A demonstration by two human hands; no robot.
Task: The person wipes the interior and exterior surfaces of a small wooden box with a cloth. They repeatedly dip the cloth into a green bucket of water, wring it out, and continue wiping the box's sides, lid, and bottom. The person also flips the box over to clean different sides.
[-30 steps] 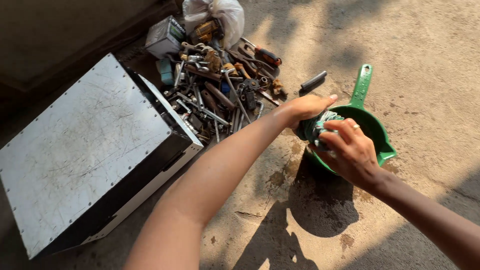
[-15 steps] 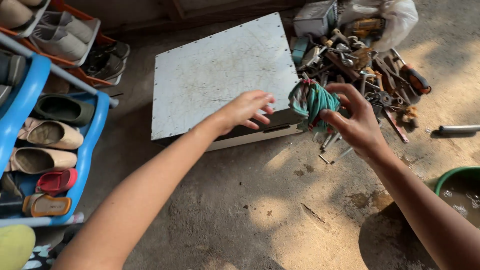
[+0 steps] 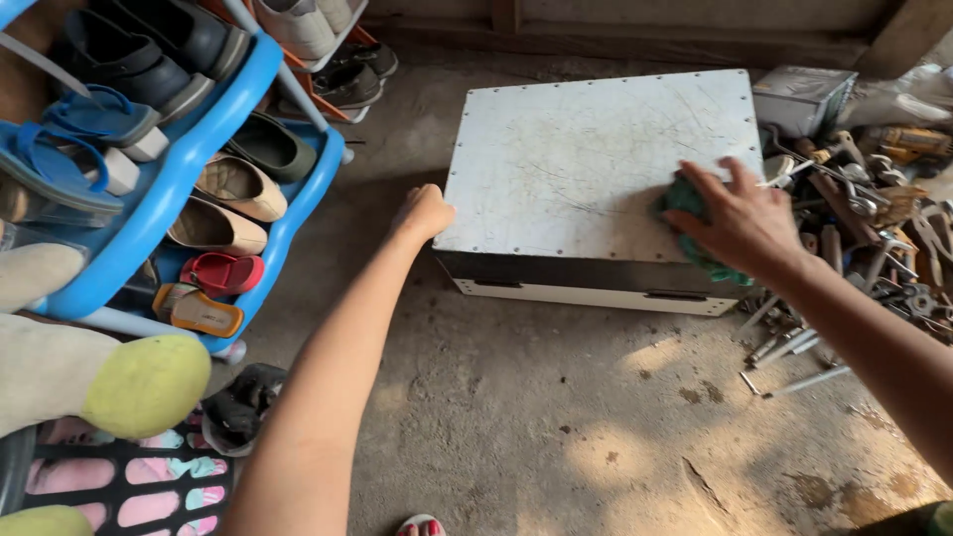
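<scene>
A scratched metal box (image 3: 576,159) with a riveted grey lid sits on the concrete floor. My right hand (image 3: 740,218) presses a green cloth (image 3: 685,203) flat on the right part of the lid. Only the cloth's edges show around my fingers. My left hand (image 3: 425,211) is curled against the box's near left corner, gripping its edge.
A blue shoe rack (image 3: 179,169) full of sandals and shoes stands at the left. A pile of hand tools (image 3: 864,199) lies on the floor to the right of the box, with loose bits (image 3: 784,352) in front. A yellow sponge-like lump (image 3: 144,385) is at lower left.
My view swung left from the green scoop of water to the box. The right hand carried the wrung cloth over and laid it on the lid. The left hand went to the box's corner.
</scene>
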